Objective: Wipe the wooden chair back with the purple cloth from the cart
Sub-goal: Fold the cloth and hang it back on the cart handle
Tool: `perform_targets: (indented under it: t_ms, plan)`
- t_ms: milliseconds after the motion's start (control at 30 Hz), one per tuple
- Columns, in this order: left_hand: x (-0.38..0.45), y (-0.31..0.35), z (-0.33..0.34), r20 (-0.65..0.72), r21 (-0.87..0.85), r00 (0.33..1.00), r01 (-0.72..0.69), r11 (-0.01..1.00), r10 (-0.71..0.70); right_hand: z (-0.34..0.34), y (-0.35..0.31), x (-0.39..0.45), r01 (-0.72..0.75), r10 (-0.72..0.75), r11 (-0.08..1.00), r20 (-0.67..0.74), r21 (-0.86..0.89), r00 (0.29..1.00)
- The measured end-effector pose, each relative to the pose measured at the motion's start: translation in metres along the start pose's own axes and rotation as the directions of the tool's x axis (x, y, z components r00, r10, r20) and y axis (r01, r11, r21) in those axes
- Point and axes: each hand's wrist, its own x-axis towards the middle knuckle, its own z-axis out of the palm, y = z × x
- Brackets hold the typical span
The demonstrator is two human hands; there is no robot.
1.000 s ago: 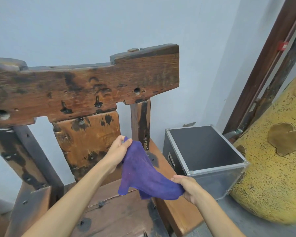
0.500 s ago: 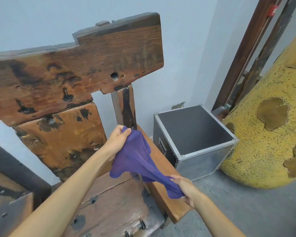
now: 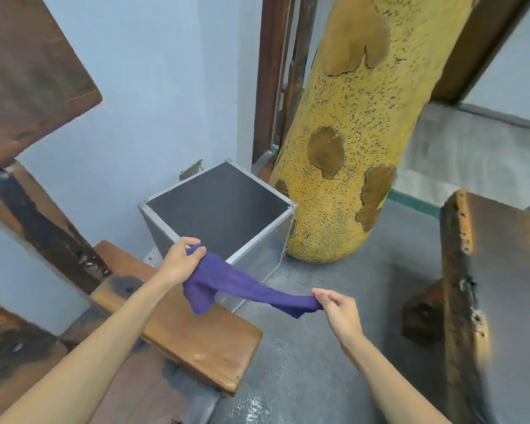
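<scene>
Holding the purple cloth [image 3: 245,286] by its two ends, both hands stretch it out in the air. The left hand [image 3: 179,261] is closed around one bunched end, with the fingers curled over the top. The right hand [image 3: 338,307] pinches the other end between the thumb and the fingertips. The cloth sags a little in the middle, and one loose corner hangs down near the left hand. It hangs in front of a gray box [image 3: 224,221] with shiny metal edges, above the floor [image 3: 318,347] and the edge of the wooden chair seat [image 3: 196,338]. The wooden chair back [image 3: 28,71] is up on the left side, well apart from the cloth, and it looks blurry. A big yellow spotted post [image 3: 358,133] stands just beside the box. Another dark wooden piece [image 3: 496,286] is on the right.
</scene>
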Motion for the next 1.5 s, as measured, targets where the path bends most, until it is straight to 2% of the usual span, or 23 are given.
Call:
perform_targets:
  t_ms: [133,233,333,533,700,833,900,967,1067,1233,1333,1433,1500]
  plan:
    - [0.026,0.046,0.070,0.115,0.105,0.984,-0.147,0.984,0.135,-0.065,0.020,0.030,0.000,-0.004,0.999,-0.124,-0.039,0.992]
    - [0.046,0.079,0.126,0.321,0.177,0.917,-0.303,0.936,0.236,-0.116,0.040,0.059,-0.055,0.047,0.998,-0.214,-0.033,0.976]
    - [0.071,0.112,0.183,0.452,0.170,0.865,-0.322,0.931,0.217,-0.175,0.060,0.093,-0.082,0.065,0.995,-0.253,-0.054,0.965]
    - [0.115,0.173,0.271,0.533,0.116,0.833,-0.243,0.963,0.146,-0.278,0.071,0.153,-0.084,0.084,0.996,-0.258,0.010,0.962]
    - [0.142,0.218,0.332,0.622,0.114,0.782,-0.144,0.983,0.042,-0.342,0.060,0.187,-0.065,0.017,0.980,-0.243,-0.189,0.970]
    - [0.167,0.255,0.392,0.688,0.278,0.726,-0.286,0.917,0.017,-0.384,0.057,0.222,-0.094,-0.026,0.911,-0.282,-0.401,0.959]
    - [0.180,0.268,0.421,0.655,0.320,0.750,-0.390,0.864,0.096,-0.400,0.056,0.239,-0.091,-0.048,0.877,-0.276,-0.471,0.960]
    - [0.195,0.284,0.451,0.607,0.394,0.764,-0.529,0.752,0.219,-0.417,0.056,0.260,-0.112,-0.048,0.855,-0.293,-0.506,0.955]
    - [0.220,0.314,0.499,0.626,0.383,0.687,-0.683,0.621,0.369,-0.450,0.056,0.302,-0.200,0.001,0.855,-0.384,-0.479,0.923]
    - [0.262,0.360,0.582,0.738,0.177,0.490,-0.804,0.567,0.464,-0.508,0.048,0.365,-0.322,0.084,0.863,-0.519,-0.388,0.851]
    - [0.284,0.390,0.631,0.747,0.124,0.485,-0.773,0.622,0.454,-0.543,0.040,0.394,-0.339,0.107,0.875,-0.546,-0.344,0.831]
    - [0.310,0.423,0.681,0.753,0.077,0.496,-0.719,0.690,0.433,-0.574,0.030,0.423,-0.345,0.177,0.922,-0.600,-0.177,0.780]
    - [0.330,0.448,0.717,0.767,0.042,0.477,-0.705,0.707,0.430,-0.595,0.026,0.441,-0.342,0.225,0.937,-0.624,-0.073,0.748]
